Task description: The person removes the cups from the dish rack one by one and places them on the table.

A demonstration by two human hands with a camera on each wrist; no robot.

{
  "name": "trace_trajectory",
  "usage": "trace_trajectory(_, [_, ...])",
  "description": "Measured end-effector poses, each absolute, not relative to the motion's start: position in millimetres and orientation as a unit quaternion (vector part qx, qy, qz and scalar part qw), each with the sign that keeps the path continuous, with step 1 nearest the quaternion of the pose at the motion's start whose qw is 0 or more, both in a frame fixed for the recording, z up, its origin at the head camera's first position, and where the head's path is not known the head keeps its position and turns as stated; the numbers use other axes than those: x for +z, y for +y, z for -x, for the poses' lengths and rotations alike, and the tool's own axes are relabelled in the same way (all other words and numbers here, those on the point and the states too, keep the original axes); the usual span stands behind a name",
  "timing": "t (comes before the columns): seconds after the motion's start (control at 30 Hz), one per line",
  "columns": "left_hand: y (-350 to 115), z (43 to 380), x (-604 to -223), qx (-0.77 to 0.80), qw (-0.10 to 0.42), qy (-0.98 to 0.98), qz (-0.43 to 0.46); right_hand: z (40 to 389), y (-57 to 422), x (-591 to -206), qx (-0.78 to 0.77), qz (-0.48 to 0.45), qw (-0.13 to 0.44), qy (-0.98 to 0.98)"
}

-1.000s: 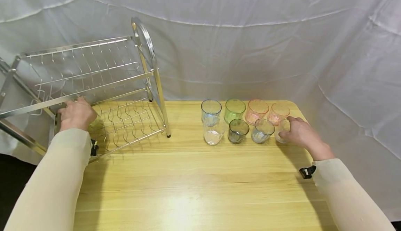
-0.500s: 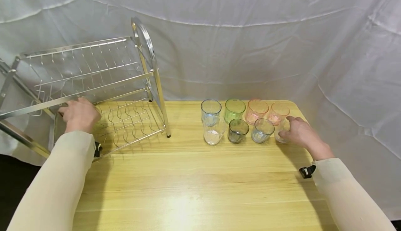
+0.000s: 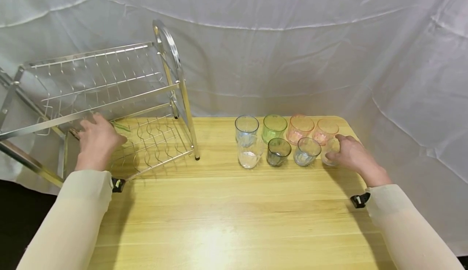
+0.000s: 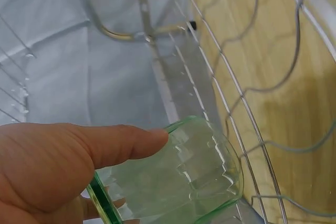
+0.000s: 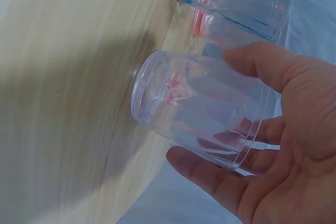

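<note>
My left hand [image 3: 99,142] is inside the metal rack [image 3: 172,83], between its upper and lower shelves. It holds a green-tinted glass [image 4: 178,174], thumb along one side and fingers behind, tilted close over the lower shelf's wavy wires; in the head view the hand hides most of this glass. At the right end of the row of glasses, my right hand [image 3: 352,154] has thumb and fingers around a clear glass [image 5: 194,103], whose base is at the wooden table.
Left of the right hand stand more glasses in two rows: blue [image 3: 246,128], green [image 3: 275,127], two pink [image 3: 300,128], clear [image 3: 249,155], grey [image 3: 278,152] and pale blue [image 3: 307,152]. A white cloth [image 3: 292,58] hangs behind the wooden table [image 3: 234,205].
My left hand has shifted to the right inside the rack, and an edge of the green glass now shows beside it. My right hand has stayed at the clear glass.
</note>
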State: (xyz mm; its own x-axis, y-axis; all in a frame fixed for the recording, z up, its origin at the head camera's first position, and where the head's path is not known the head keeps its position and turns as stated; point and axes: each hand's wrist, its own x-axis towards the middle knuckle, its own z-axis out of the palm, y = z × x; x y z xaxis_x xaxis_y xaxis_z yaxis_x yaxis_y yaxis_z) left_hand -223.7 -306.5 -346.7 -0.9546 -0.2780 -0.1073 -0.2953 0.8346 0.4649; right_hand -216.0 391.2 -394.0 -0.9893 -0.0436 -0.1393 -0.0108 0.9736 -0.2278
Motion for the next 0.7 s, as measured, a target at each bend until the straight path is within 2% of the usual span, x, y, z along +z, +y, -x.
trace_trajectory(0.13, [-299,215,-346,0.249,-0.002,0.958,0.141,214,392,-395,-0.120,0.011,0.062,0.991])
trace_trajectory(0.33, [-287,203,-344,0.244,-0.003,0.960,0.136,206,392,-394,-0.145,-0.001,0.016,0.989])
trace_trajectory(0.57, [-278,190,-338,0.264,0.026,0.953,0.145,196,383,-389,-0.182,-0.010,-0.077,0.980])
trace_trajectory(0.7, [-269,182,-335,0.272,0.018,0.953,0.134,190,372,-388,-0.197,-0.014,-0.147,0.969])
